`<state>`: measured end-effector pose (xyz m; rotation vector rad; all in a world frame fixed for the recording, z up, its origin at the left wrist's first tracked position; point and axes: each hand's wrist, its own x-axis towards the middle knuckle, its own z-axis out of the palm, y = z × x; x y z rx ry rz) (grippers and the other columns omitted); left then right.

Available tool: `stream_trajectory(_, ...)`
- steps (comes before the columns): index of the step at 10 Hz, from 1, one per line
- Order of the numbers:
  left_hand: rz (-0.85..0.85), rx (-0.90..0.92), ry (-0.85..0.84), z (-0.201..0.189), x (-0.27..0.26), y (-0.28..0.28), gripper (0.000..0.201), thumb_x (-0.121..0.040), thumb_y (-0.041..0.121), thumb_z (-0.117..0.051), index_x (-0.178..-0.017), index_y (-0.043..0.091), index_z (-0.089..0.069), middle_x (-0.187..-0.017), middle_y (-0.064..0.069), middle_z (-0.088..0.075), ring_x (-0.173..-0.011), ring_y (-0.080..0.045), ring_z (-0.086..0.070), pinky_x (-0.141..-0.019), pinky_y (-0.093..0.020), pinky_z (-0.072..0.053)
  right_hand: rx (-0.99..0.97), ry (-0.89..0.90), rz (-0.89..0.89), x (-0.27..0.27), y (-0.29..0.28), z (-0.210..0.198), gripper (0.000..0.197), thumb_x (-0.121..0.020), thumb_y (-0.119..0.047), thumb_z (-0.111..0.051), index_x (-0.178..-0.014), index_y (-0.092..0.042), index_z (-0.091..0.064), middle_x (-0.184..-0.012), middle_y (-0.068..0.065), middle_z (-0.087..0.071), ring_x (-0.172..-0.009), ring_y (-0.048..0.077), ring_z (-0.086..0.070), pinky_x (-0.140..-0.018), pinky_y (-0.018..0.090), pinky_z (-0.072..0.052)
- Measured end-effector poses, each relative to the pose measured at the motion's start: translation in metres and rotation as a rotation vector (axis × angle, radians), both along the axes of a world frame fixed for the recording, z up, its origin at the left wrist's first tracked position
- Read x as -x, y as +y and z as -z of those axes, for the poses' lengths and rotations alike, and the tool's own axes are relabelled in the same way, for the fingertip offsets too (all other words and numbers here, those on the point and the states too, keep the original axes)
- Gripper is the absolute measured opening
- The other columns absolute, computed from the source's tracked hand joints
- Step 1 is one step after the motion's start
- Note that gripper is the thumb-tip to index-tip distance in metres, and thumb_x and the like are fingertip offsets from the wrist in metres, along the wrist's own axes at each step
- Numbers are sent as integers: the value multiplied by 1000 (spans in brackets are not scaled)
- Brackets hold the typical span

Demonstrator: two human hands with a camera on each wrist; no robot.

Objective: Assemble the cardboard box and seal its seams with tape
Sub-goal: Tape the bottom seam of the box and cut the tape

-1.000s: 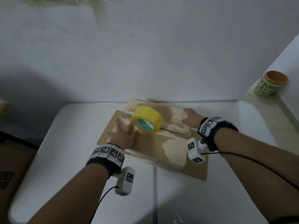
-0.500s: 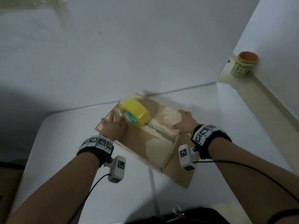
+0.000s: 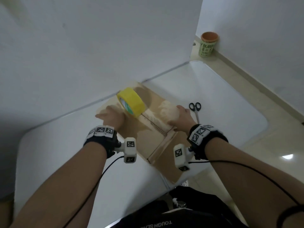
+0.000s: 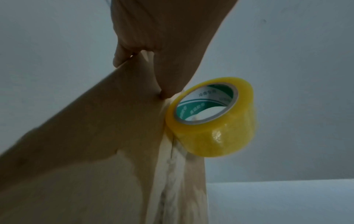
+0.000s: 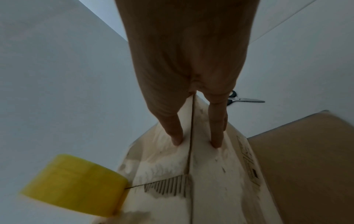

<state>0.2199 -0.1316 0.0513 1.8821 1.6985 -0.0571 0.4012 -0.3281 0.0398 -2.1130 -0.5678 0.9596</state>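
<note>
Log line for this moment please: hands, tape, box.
left hand: pressing box top beside tape roll | right hand: fingers straight on near end | roll: standing on centre seam | scissors: on table, untouched

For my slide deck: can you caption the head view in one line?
Both hands, left hand and right hand, press on a cardboard box, yellow tape roll atop its seam, scissors nearby.
</note>
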Motion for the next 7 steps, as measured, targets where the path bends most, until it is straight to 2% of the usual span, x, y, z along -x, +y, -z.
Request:
stream_trajectory(1, 101, -50, -92, 6, 0, 2, 53, -93, 20, -46, -142, 2, -35, -152, -22, -23, -136, -44, -29, -110, -51, -31, 40, -12, -1, 9, -1, -3, 88, -79, -12, -74, -149, -17, -20, -145, 15, -21, -119, 33, -44, -76, 32, -51)
stream_trajectory(2, 314, -96, 22, -3, 5, -13, 42, -88, 18, -41, -130, 10, -45, -132, -23, -47, -130, -40, -36, -104, -54, -30, 219, -132, -206, 15, 5, -14, 71, -85, -21, -69, -145, -19, -32, -149, 19, -17, -132, 40, -32, -101, 39, -43)
stream_trajectory(3, 490, -77, 109, -7, 10, -24, 47, -84, 25, -46, -130, 19, -38, -125, -18, -49, -137, -34, -25, -104, -57, -21, 423, -319, -376, 16, 11, -25, 48, -93, -39, -55, -135, -15, -48, -147, 24, -25, -138, 45, -14, -110, 49, -28)
stream_trajectory(4, 592, -13, 137, -8, 17, -39, 66, -84, 46, -53, -141, 25, -27, -146, -14, -24, -133, -39, -35, -106, -59, -19, 516, -384, -476, 20, 14, -28, 46, -93, -42, -54, -127, -11, -53, -136, 21, -41, -133, 43, -23, -103, 50, -34)
stream_trajectory(5, 655, 29, 326, -11, 10, -57, 107, -71, 77, -52, -152, 27, -2, -159, -9, 12, -139, -38, -31, -111, -65, -12, 493, -465, -505, 27, 16, -23, 41, -92, -28, -59, -127, -10, -50, -136, 20, -34, -120, 37, -36, -98, 43, -40)
stream_trajectory(6, 728, 33, 473, -12, 5, -73, 132, -58, 89, -51, -151, 23, 17, -156, -14, 28, -145, -40, -15, -108, -72, -6, 371, -270, -256, 29, 18, -16, 54, -87, -12, -59, -133, -5, -33, -135, 18, -24, -100, 32, -43, -81, 32, -48)
stream_trajectory(7, 773, -1, 548, -12, 5, -81, 138, -57, 89, -54, -149, 19, 22, -155, -18, 29, -145, -43, -10, -104, -77, -7, 334, -159, -151, 25, 15, -20, 75, -83, -19, -68, -140, -6, -21, -139, 18, -22, -113, 38, -46, -90, 40, -51)
